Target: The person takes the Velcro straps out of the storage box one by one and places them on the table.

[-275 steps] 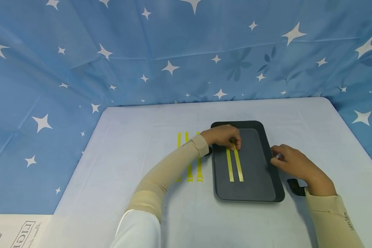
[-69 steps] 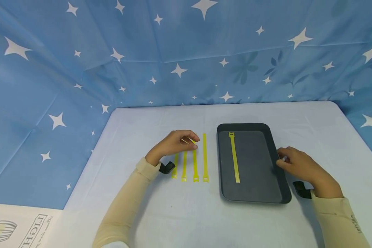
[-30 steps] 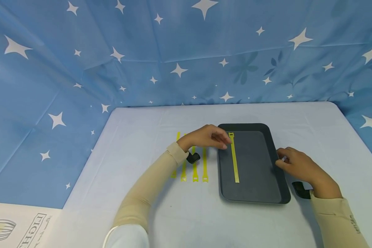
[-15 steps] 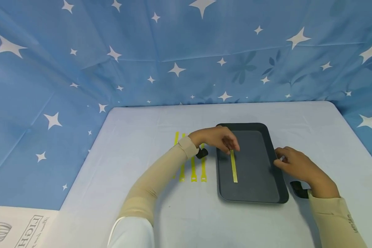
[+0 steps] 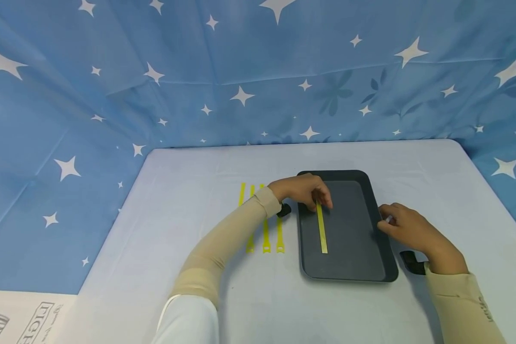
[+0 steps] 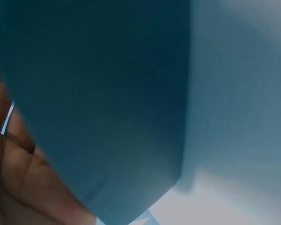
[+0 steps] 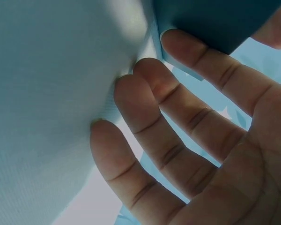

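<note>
A yellow cable strap [image 5: 321,231] lies lengthwise in the dark grey tray [image 5: 356,234]. My left hand [image 5: 303,188] is over its far end, thumb to one side and fingers to the other; they hide the slotted head, and whether they pinch it I cannot tell. In the left wrist view the tray fills the middle and the curled left hand [image 6: 30,187] shows at the lower left corner. My right hand [image 5: 406,227] holds the tray's right rim between thumb and index finger. In the right wrist view the other fingers [image 7: 136,101] reach past it, touching or near the cloth.
Several more yellow straps [image 5: 266,236] lie in a row on the white cloth [image 5: 275,301] left of the tray, partly hidden under my left forearm. Behind the table hangs a blue curtain [image 5: 189,110] with white stars. A printed sheet [image 5: 26,317] is at the lower left.
Earlier two straps lay in the tray; now one does, and the row on the table has gained one. My left hand has come from that row to the tray. The right hand stays at the rim.
</note>
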The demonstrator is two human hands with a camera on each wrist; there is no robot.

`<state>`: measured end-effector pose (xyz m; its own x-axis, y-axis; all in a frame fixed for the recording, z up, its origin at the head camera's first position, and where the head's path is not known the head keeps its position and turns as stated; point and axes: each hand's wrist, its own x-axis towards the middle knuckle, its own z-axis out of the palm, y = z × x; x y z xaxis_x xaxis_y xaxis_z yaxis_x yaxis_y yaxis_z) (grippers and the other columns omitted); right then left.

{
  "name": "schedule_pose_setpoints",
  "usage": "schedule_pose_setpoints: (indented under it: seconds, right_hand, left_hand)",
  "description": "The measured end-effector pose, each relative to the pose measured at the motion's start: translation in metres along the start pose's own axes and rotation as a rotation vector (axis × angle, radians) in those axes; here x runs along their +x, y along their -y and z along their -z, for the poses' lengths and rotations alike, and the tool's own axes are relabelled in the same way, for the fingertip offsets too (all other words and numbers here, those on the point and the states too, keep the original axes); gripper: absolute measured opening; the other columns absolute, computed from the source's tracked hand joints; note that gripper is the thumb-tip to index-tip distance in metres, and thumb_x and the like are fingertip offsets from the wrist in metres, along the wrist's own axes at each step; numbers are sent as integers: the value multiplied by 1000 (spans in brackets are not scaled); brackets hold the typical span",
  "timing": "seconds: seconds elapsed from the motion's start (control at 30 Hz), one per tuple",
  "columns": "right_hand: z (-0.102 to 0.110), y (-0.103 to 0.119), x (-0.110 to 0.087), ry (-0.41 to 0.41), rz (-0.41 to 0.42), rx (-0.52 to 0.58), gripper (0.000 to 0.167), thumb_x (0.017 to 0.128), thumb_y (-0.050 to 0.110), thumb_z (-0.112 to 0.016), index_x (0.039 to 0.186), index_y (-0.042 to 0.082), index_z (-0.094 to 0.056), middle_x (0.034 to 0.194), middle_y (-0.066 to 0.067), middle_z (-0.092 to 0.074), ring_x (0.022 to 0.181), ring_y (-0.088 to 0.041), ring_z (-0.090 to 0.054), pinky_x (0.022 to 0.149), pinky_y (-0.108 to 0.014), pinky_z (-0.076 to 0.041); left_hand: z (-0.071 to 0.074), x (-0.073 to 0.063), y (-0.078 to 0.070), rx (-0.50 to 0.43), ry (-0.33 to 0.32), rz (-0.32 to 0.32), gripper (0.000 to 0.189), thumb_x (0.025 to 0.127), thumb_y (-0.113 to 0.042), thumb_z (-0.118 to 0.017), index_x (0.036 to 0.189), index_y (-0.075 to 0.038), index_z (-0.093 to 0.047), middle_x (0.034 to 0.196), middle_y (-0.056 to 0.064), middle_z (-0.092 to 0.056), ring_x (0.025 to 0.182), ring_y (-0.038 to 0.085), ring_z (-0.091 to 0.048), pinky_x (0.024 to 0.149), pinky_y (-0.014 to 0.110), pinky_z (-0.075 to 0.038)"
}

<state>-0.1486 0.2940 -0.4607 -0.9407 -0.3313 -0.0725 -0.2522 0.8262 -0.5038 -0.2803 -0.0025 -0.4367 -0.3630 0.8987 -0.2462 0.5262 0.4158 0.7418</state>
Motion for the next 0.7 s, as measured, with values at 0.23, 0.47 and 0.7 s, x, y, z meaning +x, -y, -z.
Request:
schedule_pose_setpoints:
  seconds: [0.23, 0.47, 0.7]
  right_hand:
    - [0, 1, 1, 0, 5, -7, 30, 100, 7, -66, 120, -15, -65, 101, -18, -67, 85, -28, -63, 68, -43, -54]
    - [1, 1, 2, 0, 10, -18, 25, 100, 8, -67, 116, -11, -65, 99, -16, -66, 84, -28, -63, 68, -42, -54]
    - [-1, -2, 2, -7, 18, -9, 30, 100, 8, -66, 120, -14, -65, 102, -17, -67, 85, -27, -63, 68, -42, -54]
  left_hand:
    - [-4, 7, 2, 100, -8, 53, 33, 91, 9, -83, 121, -7, -81, 124, 5, -78, 118, 13, -70, 95, 16, -55]
    - [-9, 7, 0, 221, -35, 46, 22, 91, 3, -85, 110, -8, -84, 114, 3, -80, 109, 14, -72, 91, 16, -56]
    - [-11, 7, 3, 231, -60, 21, 10, 92, -1, -84, 97, -9, -85, 107, 3, -80, 100, 14, -74, 87, 17, -58]
